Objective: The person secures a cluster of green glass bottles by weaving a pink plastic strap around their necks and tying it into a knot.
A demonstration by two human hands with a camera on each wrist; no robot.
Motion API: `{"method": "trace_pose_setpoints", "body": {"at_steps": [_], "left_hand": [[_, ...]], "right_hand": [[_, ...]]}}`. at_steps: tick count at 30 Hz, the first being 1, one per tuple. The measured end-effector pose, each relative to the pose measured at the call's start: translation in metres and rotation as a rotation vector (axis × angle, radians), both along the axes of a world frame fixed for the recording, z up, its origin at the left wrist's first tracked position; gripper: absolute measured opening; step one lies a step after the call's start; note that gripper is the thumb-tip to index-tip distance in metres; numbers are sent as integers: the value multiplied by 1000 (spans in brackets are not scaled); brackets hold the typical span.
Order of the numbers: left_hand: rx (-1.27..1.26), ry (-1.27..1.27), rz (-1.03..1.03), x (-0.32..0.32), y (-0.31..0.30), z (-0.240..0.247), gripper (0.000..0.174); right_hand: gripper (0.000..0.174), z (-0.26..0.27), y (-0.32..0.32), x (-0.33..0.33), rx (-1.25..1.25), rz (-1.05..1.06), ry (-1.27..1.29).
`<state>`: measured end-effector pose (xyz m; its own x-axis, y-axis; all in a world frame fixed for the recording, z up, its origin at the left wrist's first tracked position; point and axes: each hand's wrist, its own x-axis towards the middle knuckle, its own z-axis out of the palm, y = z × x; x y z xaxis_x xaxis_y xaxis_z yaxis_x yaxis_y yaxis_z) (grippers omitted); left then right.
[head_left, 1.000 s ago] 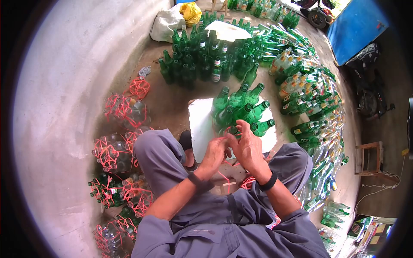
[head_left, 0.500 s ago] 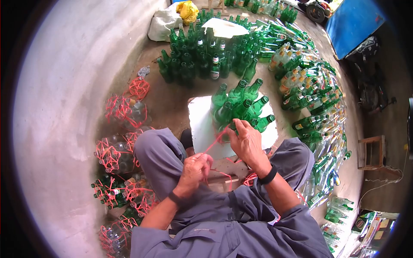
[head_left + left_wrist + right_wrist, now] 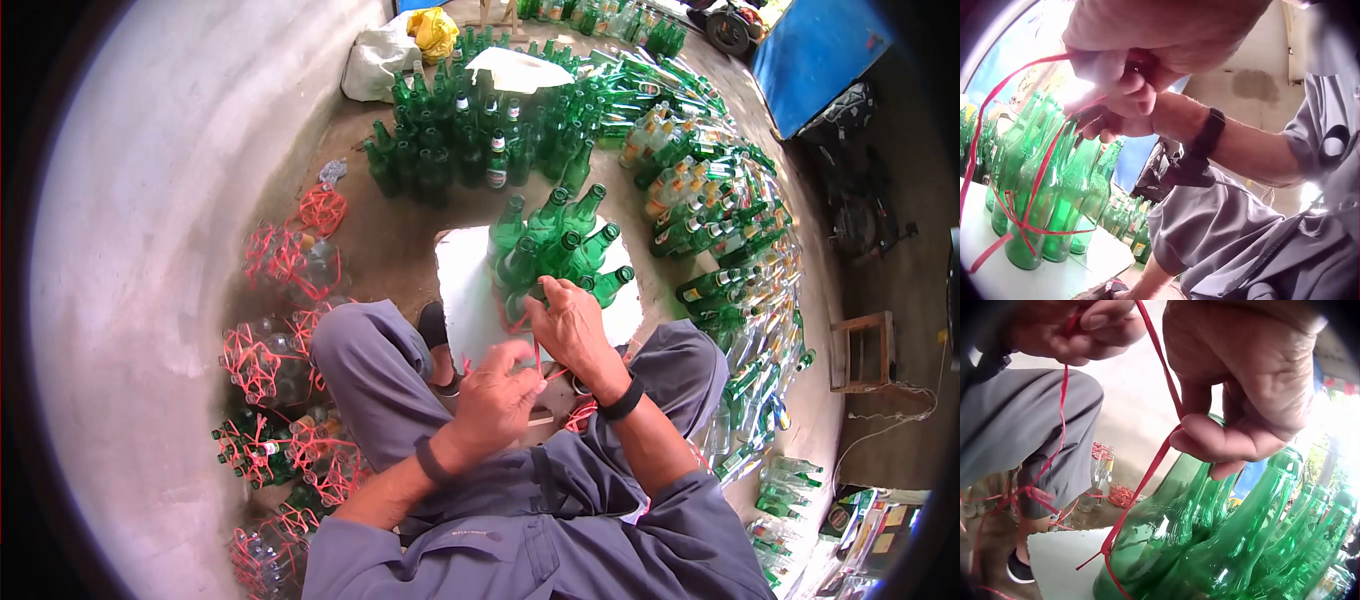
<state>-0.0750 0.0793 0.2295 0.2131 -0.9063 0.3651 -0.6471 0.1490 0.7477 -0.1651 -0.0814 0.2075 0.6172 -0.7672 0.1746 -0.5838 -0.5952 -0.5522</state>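
Note:
Several green bottles (image 3: 548,232) stand grouped on a white board (image 3: 462,262), with red twine (image 3: 1127,509) looped round them low down and knotted at one side. The right hand (image 3: 572,325) is at the nearest bottle necks, pinching the twine between thumb and fingers, as the right wrist view (image 3: 1241,381) shows. Nearer the body and to its left, the left hand (image 3: 492,400) has curled fingers round another stretch of twine (image 3: 1063,406). In the left wrist view that hand (image 3: 1166,31) fills the top, twine running from it down toward the bottles.
Rows of green bottles (image 3: 430,150) stand beyond the board, a pale sheet (image 3: 520,70) on top. Many bottles (image 3: 715,230) lie stacked at the right. Twine-wrapped bundles (image 3: 262,355) line the left side. A small wooden stool (image 3: 862,352) stands far right.
The left hand moved from beside the right hand back toward the body, drawing twine out, then shifted right and turned. The right hand has stayed near the bottle necks.

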Motion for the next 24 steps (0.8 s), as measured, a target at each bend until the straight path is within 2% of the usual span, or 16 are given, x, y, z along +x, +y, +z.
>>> {"method": "trace_pose_setpoints", "body": {"at_steps": [1,3,4,6,7,9,13,15,18,20,24], "left_hand": [[2,-1,-3,4,-5,-2,7],[-274,49,-127,12,-13,-13,10],[-272,48,-127,12,-12,-21,10],[-59,612,-145,12,-11,-26,20],[-58,612,-146,15,-11,-23,20],[160,811,-96,28,-13,-14,31],[263,632,-72,58,-34,-44,37],[231,614,152,84,-52,-59,40],[172,468,195,107,-84,-73,42],[161,489,186,115,-98,-94,43],[159,448,190,103,-90,-85,46]], "right_hand": [[35,-1,-1,0,8,16,16],[35,0,-2,0,19,33,34],[34,3,-1,0,28,29,34],[34,2,-1,0,35,24,33],[33,0,-2,0,17,31,20],[32,-3,-2,-2,3,34,6],[31,-1,-1,-2,-69,58,31],[31,2,1,-1,-85,66,39],[30,4,2,2,-97,75,65],[30,4,0,2,-92,57,76],[31,-6,-2,-2,-101,59,32]]}}
